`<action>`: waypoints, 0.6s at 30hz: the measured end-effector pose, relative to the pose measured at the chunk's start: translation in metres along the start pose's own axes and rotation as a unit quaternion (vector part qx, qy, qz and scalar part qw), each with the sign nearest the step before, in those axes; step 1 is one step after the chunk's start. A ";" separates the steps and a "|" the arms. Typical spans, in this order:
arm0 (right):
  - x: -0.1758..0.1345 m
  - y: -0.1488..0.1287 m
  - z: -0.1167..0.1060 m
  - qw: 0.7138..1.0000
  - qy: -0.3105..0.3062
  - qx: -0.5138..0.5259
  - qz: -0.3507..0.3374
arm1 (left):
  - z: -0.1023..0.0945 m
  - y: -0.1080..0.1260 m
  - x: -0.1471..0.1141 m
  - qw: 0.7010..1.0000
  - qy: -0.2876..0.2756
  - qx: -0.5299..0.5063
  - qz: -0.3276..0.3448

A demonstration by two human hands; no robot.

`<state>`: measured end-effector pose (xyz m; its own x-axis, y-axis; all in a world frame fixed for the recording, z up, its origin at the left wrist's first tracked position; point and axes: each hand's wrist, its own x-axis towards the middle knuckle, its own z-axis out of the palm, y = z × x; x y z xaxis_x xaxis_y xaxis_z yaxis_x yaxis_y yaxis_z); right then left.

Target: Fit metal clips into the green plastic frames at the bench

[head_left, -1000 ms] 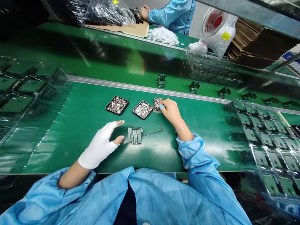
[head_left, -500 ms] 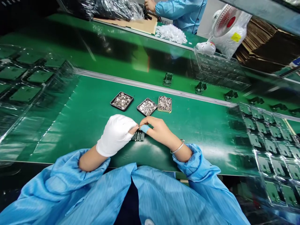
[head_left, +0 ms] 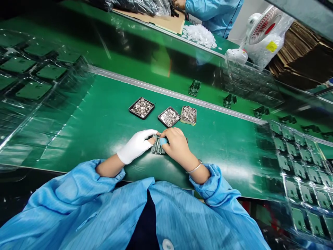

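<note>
On the green table a small green circuit board [head_left: 158, 147] with dark slots lies between my hands. My left hand [head_left: 137, 144], in a white glove with bare fingertips, has its thumb and finger around the board's left and far edge. My right hand [head_left: 178, 146] pinches at the board's far right part, a blue cover on its thumb. Whether a small part sits between the right fingertips is hidden. Just beyond the hands stand a black tray [head_left: 142, 107], a second black tray [head_left: 169, 117] and a paler tray [head_left: 188, 115], all full of small shiny metal pieces.
Clear plastic trays with green boards stand at left [head_left: 33, 90] and right [head_left: 299, 170]. Past a metal rail [head_left: 156, 91], several assembled boards [head_left: 194, 87] lie in a row. Farther back are a fan [head_left: 265, 26], a white heap [head_left: 199, 35] and a co-worker's blue sleeve [head_left: 200, 9].
My left hand has turned flatter, its fingers stretching out to the board, and more of the board shows. My right hand has closed in over its far right part. The view has shifted slightly.
</note>
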<state>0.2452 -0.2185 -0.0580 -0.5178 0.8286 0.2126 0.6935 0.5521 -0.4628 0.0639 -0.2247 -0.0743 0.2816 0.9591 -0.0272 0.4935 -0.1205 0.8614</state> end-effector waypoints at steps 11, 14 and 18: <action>-0.003 -0.003 0.005 0.999 0.004 -0.048 0.017 | 0.002 0.003 0.000 1.000 0.008 0.007 -0.013; -0.004 -0.002 0.007 0.999 0.004 -0.027 0.017 | 0.002 0.002 0.000 1.000 0.003 -0.003 -0.013; -0.005 -0.003 0.007 1.000 -0.003 -0.012 0.018 | 0.002 0.003 0.001 1.000 0.002 -0.014 -0.015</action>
<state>0.2420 -0.2248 -0.0636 -0.4956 0.8470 0.1920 0.7233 0.5250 -0.4486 0.0673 -0.2250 -0.0729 0.2650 0.9629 -0.0508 0.4781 -0.0854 0.8741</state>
